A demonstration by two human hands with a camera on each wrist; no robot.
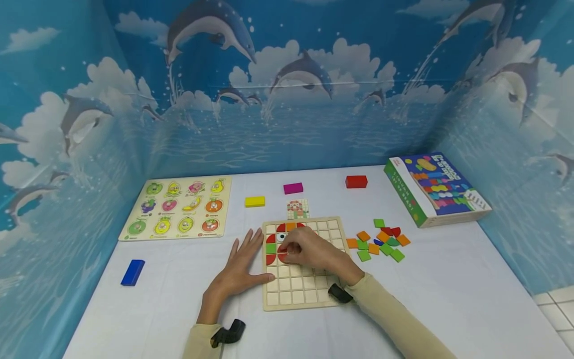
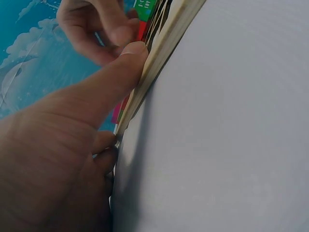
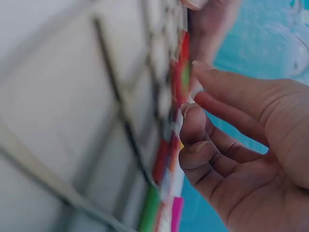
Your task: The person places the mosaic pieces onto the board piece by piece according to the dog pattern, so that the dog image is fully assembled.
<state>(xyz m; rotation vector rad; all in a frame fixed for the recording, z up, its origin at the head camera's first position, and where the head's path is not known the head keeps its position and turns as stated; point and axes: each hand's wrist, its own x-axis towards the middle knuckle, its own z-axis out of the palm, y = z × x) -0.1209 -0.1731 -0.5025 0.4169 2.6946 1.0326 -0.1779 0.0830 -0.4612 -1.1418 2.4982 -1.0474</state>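
A square wooden grid board (image 1: pixel 296 297) lies on the white table. Red, green and orange pieces and an eye tile (image 1: pixel 281 237) fill part of its upper left. My left hand (image 1: pixel 240 269) lies spread along the board's left side, its thumb at the edge and fingertips near the upper left corner. Over the board, my right hand (image 1: pixel 309 249) has bent fingers, with thumb and index tips right at the red pieces (image 1: pixel 282 258). In the right wrist view its thumb and index finger (image 3: pixel 231 116) stand slightly apart; I cannot tell whether they pinch a piece.
Loose green, orange, red and blue pieces (image 1: pixel 386 249) lie right of the board. A pattern card (image 1: pixel 298 209) is behind it. Yellow (image 1: pixel 254 202), magenta (image 1: pixel 293 188), red (image 1: pixel 356 182) and blue (image 1: pixel 132 272) blocks, a fruit board (image 1: pixel 177 208) and a game box (image 1: pixel 437 189) stand around.
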